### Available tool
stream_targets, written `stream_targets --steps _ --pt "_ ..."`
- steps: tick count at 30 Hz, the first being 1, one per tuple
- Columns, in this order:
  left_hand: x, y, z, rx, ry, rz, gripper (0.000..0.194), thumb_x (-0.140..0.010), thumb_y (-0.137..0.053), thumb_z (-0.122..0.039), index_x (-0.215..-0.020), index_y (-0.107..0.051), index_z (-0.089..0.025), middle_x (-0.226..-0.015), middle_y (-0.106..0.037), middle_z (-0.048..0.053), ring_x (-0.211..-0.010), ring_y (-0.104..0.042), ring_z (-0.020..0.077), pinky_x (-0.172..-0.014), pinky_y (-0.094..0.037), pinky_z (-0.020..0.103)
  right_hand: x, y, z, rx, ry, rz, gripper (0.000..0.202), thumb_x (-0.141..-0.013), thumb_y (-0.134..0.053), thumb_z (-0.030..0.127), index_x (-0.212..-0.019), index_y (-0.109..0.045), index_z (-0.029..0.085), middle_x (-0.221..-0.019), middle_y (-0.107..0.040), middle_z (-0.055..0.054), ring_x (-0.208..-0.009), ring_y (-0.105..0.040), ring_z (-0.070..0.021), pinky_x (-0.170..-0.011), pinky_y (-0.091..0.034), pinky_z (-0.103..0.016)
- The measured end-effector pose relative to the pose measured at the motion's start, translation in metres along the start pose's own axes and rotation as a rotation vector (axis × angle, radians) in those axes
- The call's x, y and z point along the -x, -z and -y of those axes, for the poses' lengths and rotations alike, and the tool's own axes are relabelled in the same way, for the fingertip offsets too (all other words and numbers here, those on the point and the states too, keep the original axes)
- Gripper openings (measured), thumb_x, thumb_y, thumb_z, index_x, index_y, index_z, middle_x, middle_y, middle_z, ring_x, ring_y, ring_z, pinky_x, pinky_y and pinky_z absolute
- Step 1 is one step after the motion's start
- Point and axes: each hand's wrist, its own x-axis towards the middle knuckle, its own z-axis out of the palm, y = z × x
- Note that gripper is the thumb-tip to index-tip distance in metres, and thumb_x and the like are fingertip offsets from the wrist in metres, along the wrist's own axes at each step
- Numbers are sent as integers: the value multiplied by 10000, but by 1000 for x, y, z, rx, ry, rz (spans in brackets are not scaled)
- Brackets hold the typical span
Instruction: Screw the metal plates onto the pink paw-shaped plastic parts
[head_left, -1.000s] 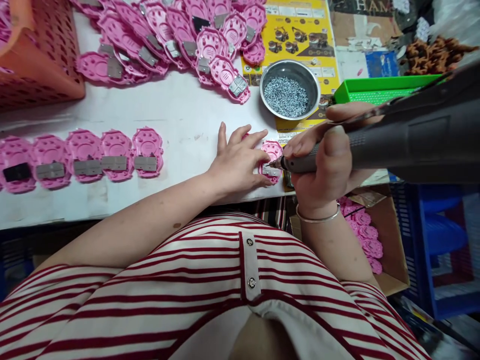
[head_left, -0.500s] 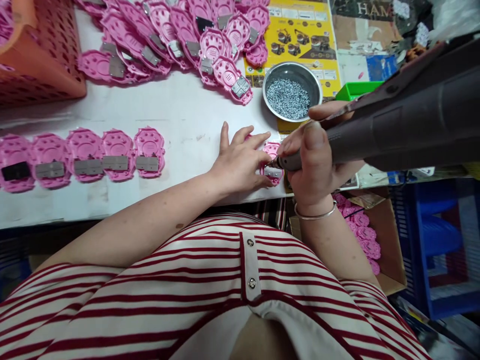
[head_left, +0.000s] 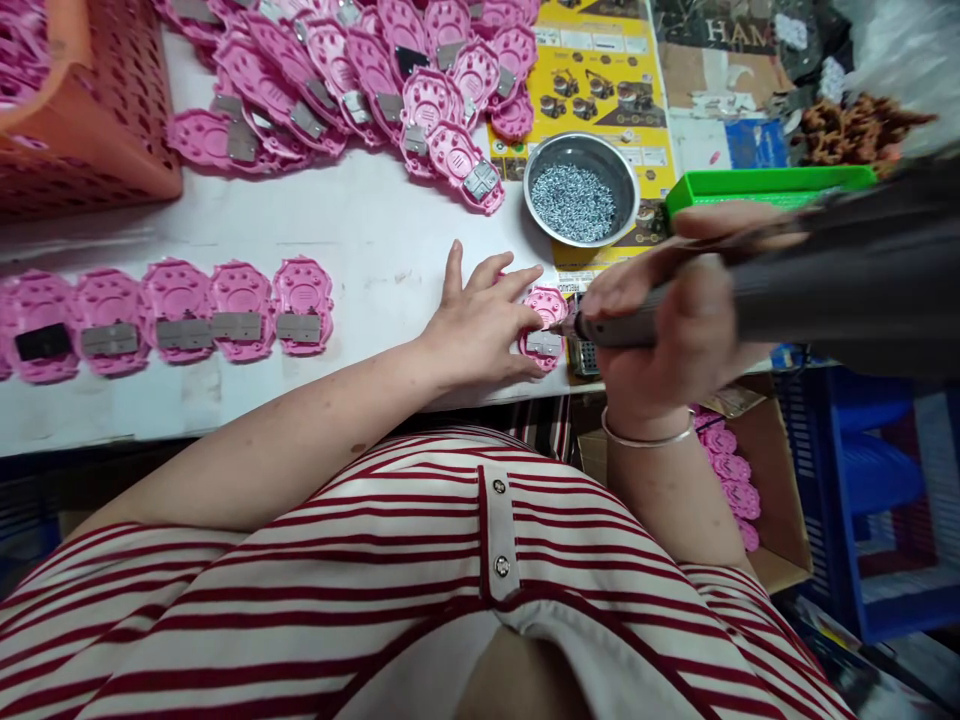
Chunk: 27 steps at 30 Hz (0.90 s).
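My left hand [head_left: 480, 325] rests on the table with thumb and index finger at the edges of a pink plastic casing [head_left: 545, 303], pinching it in place; its other fingers are spread. A grey metal plate lies across the casing's near half. In my right hand [head_left: 660, 320] is a dark electric screwdriver [head_left: 780, 290], held almost level. Its tip is at the casing's right side; whether it touches is unclear. Just beyond stands a steel bowl [head_left: 634, 195] of small screws [head_left: 574, 203].
Several pink casings with plates [head_left: 180, 305] stand in a row at left; more form a heap [head_left: 360, 75] at the back. An orange basket [head_left: 124, 110] is far left. At right are a green tray [head_left: 772, 180], a carton [head_left: 784, 500] of pink parts and a blue crate [head_left: 877, 480].
My right hand has drawn the screwdriver rightwards, and its tip has backed off toward the casing's right side. My left hand stays at the casing. The view has shifted slightly.
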Motion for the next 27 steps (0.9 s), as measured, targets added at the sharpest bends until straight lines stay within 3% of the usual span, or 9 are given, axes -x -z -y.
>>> stream_targets --steps 4,7,11,14,16,18,21,23,27 --pt "2 3 -2 -28 -68 8 304 -808 -790 -496 -959 -763 -234 -1635 -402 50 -1542 -211 429 -1221 27 758 -9 5 33 -145 145 -165 125 -871 -636 418 -897 -694 310 -560 -450 71 -457 -474 -50 -444 -440 -230" --pt "5 16 10 -20 -44 -101 338 -797 -787 -543 -929 -739 -235 -1634 -404 23 -1532 -216 420 -1220 31 761 -9 14 44 -87 145 -259 136 -887 -583 346 -866 -700 281 -582 -433 59 -477 -459 -38 -453 -475 -223" --pt "6 43 56 -44 152 -356 427 -790 -759 -614 -972 -730 -229 -1607 -434 3 -1502 -207 394 -1230 33 737 -3 28 37 -191 176 -271 132 -880 -622 329 -873 -695 220 -561 -468 68 -454 -460 -38 -428 -471 -226" --pt "4 59 93 -82 277 -428 430 -762 -772 -598 -1003 -736 -244 -1586 -448 -29 -1467 -220 361 -1235 130 684 0 37 28 -220 140 -255 172 -854 -667 397 -870 -699 229 -535 -489 83 -428 -442 -36 -408 -465 -216" --pt "4 63 107 -79 312 -454 467 -780 -746 -570 -1131 -718 -263 -1590 -430 -49 -1468 -203 362 -1224 135 695 1 43 25 -219 118 -238 160 -849 -658 395 -890 -696 246 -535 -498 94 -423 -437 -38 -408 -464 -213" --pt "8 62 106 -76 257 -409 507 -810 -722 -561 -1229 -691 -277 -1587 -435 -44 -1474 -214 356 -1238 75 688 2 47 24 -217 116 -228 168 -857 -640 405 -908 -692 253 -536 -505 101 -416 -428 -40 -404 -459 -215" --pt "18 52 86 -113 41 -172 471 -866 -692 -547 -1230 -705 -248 -1560 -491 24 -1492 -255 359 -1241 20 689 3 51 25 -209 121 -230 189 -867 -635 423 -910 -686 247 -538 -517 101 -413 -424 -44 -404 -457 -217" --pt "24 41 69 -151 -56 -58 522 -814 -760 -553 -1232 -710 -242 -1559 -497 67 -1506 -254 397 -1229 24 713 4 51 26 -211 112 -240 181 -865 -648 409 -906 -685 237 -540 -521 100 -420 -431 -42 -415 -464 -214" --pt "28 20 46 -151 -43 -6 417 -821 -780 -475 -1179 -746 -263 -1550 -513 87 -1495 -302 426 -1217 -11 745 4 51 24 -216 105 -241 170 -858 -658 399 -906 -693 240 -538 -523 105 -418 -435 -40 -418 -474 -212"
